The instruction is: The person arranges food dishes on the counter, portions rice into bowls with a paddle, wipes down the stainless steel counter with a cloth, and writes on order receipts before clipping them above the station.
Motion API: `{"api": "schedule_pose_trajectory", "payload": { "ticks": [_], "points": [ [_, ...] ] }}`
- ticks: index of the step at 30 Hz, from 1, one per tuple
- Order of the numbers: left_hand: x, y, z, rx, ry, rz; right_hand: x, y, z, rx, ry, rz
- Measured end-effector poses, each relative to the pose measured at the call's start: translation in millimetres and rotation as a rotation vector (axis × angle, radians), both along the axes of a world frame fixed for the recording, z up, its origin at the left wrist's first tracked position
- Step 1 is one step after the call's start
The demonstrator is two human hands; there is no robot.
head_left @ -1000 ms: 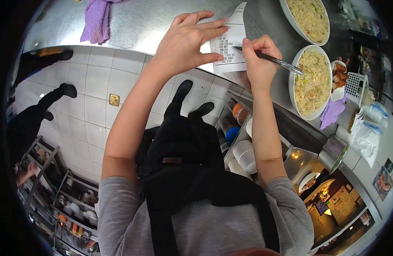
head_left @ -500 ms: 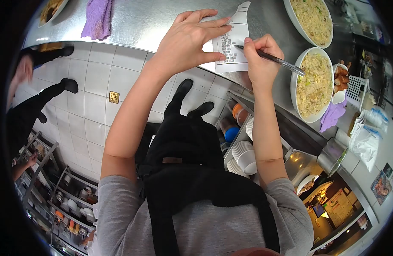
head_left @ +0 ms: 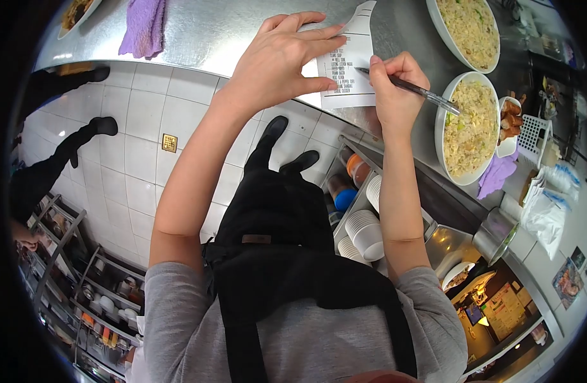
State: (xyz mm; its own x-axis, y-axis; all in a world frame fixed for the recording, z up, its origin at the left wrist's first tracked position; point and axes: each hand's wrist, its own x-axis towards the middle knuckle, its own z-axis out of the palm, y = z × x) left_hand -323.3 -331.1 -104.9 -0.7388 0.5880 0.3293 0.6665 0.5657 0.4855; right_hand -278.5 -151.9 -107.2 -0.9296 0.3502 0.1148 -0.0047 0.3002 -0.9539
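Observation:
A printed order slip (head_left: 352, 83) lies on the steel counter (head_left: 204, 38), its far end curling up. My left hand (head_left: 284, 60) rests across the slip's left edge with fingers spread, pressing it down. Pinched in my right hand (head_left: 397, 92) is a black pen (head_left: 421, 92), its tip at the printed lines near the slip's middle. One line of the print looks struck through. Just right of that hand stands an oval white bowl of fried rice (head_left: 469, 131); a second bowl of fried rice (head_left: 466, 32) is beyond it.
A purple cloth (head_left: 142, 29) lies at the counter's left, near a dish of food (head_left: 76, 16). A small dish of browned pieces (head_left: 510, 121) and a white basket (head_left: 534, 137) sit at right. Stacked white tubs (head_left: 365, 233) fill the shelf below. Another person's legs (head_left: 70, 147) show at left.
My right hand has shifted slightly right with the pen, the tip moving a little along the slip. My left hand stays put. At left, the other person's hand has moved.

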Motion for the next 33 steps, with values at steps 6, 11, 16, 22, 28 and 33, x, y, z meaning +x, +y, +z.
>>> {"api": "schedule_pose_trajectory", "payload": {
  "ticks": [6,11,16,22,28,33],
  "points": [
    [0.3,-0.2,0.9,-0.005,-0.014,-0.007,0.1,1.5,-1.3,0.003,0.000,0.005],
    [-0.3,-0.6,1.2,0.002,-0.024,-0.014,-0.4,2.5,-1.8,0.019,0.025,0.023],
    [-0.1,-0.4,0.0,-0.007,-0.020,-0.007,0.0,3.4,-2.5,0.004,0.016,-0.003],
    [0.0,-0.1,0.0,0.005,-0.028,-0.003,-0.9,4.5,-1.9,0.040,0.015,0.008],
    [0.2,-0.3,-1.8,0.002,-0.021,-0.001,-1.8,3.7,-2.2,0.017,0.017,-0.009],
    [-0.8,-1.2,-0.4,0.004,-0.021,-0.012,-2.6,6.2,-2.7,0.052,0.020,0.009]
  ]
}}
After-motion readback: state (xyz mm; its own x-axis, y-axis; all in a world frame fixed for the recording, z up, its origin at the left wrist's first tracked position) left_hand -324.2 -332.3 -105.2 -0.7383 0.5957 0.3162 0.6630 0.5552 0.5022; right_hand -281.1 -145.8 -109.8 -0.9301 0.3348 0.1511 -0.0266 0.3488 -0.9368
